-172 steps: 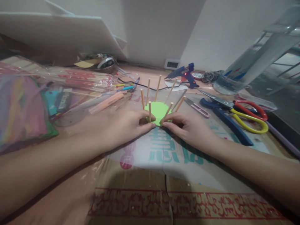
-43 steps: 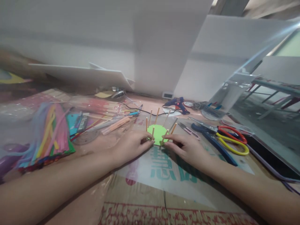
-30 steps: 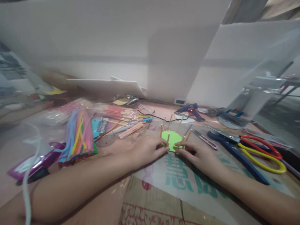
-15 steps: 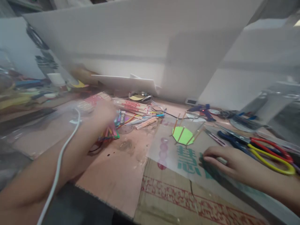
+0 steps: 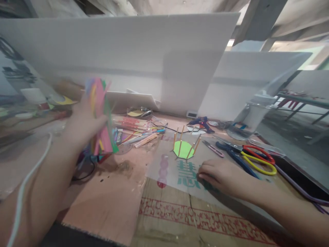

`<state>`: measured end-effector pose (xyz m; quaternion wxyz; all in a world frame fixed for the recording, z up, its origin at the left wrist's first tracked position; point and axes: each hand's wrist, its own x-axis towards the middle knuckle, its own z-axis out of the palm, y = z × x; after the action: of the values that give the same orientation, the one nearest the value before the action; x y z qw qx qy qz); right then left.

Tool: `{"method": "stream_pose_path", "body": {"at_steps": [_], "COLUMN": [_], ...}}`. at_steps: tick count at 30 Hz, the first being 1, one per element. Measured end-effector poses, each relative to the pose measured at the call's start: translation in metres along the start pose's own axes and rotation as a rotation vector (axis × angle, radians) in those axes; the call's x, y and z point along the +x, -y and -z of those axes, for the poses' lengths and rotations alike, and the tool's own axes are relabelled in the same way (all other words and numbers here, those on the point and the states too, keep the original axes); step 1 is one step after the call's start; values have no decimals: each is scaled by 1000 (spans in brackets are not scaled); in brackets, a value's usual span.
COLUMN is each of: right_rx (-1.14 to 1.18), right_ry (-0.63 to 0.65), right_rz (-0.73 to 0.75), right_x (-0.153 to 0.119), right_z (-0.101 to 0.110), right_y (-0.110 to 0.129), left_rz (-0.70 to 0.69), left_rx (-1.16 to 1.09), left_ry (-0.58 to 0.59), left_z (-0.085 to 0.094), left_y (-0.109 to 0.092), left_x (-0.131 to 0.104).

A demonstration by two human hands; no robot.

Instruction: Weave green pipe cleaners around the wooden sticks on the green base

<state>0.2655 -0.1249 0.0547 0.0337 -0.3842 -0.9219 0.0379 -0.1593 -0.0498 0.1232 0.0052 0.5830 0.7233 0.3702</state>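
Relative to one second ago, both my grips have left the green disc [image 5: 183,150]; the bundle of colored strips [image 5: 99,103], then lying on the surface [image 5: 115,206], is now upright. Clock positions use the disc as center. Wooden sticks [image 5: 180,147] stand around the disc's edge. A translucent sheet [image 5: 154,168] lies beneath, over patterned cardboard [image 5: 159,228]. The glue gun [image 5: 197,121] is at 1 o'clock, the clear container [image 5: 238,130] at 2, the scissors [image 5: 244,149] at 3, the bagged skewers [image 5: 133,122] at 10. A white panel [image 5: 115,44] rises at 12, with a table [image 5: 303,101] beyond at 2. My left grip [image 5: 86,120], blurred, is closed around the bundle, between 9 and 10. My right grip [image 5: 216,173] rests curled on the sheet at 4; whether fingers and thumb meet, I cannot tell.
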Motion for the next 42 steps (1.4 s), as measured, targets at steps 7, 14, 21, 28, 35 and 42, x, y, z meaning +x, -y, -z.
{"method": "stream_pose_path", "body": {"at_steps": [7,14,21,28,35,42], "right_rx": [15,666,909,1025,906,1080], "right_ry": [-287,-750,-805,-751,-640,-594], "right_rz": [5,-97,-30,-5,-108,-6], "right_x": [21,44,54,55,44,46], "right_z": [52,104,83,81,90,88], "right_y": [12,20,37,49,44,36], "left_rz": [-244,-432,-510,-458,-342,-320], "left_rx": [-839,-1107,-1059,-1135,-1347,-1480], "left_ry": [146,345,509,705,779,1013], "left_z": [-42,-55,-64,-63,-67,-68], "left_y": [-105,-184,-173,-166,-165,-167], "left_x": [-28,-69,-95,-100,-94,-92]}}
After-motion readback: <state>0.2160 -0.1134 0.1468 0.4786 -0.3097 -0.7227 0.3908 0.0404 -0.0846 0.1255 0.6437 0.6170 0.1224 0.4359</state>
